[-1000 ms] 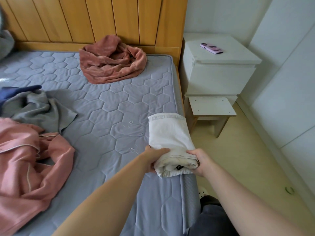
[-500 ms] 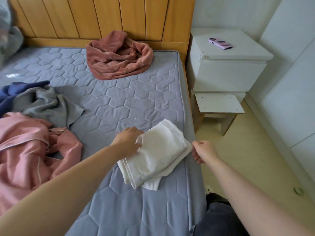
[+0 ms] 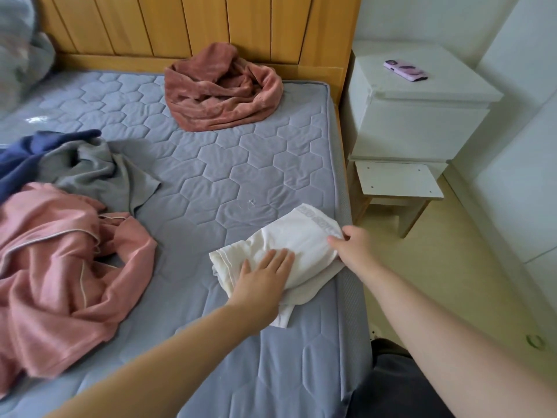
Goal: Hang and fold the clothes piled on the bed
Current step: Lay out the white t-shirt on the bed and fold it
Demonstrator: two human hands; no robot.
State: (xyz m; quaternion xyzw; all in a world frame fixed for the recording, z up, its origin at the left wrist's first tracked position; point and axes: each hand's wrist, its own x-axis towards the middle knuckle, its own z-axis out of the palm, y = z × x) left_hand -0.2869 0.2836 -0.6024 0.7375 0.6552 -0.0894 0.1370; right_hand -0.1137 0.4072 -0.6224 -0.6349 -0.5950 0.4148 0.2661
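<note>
Head view: two hands [image 3: 307,262] on one white garment [image 3: 298,236], four others loose

Folded white garment held flat at the mattress's right edge.

The left hand [image 3: 265,276] presses straight fingers on the folded white cloth garment [image 3: 289,242]; the right hand [image 3: 351,247] pinches its right end. It lies on the grey quilted mattress [image 3: 211,164]. A crumpled pink garment [image 3: 60,267], grey cloth [image 3: 90,170] and rust-coloured towel [image 3: 220,92] lie apart from it.
</note>
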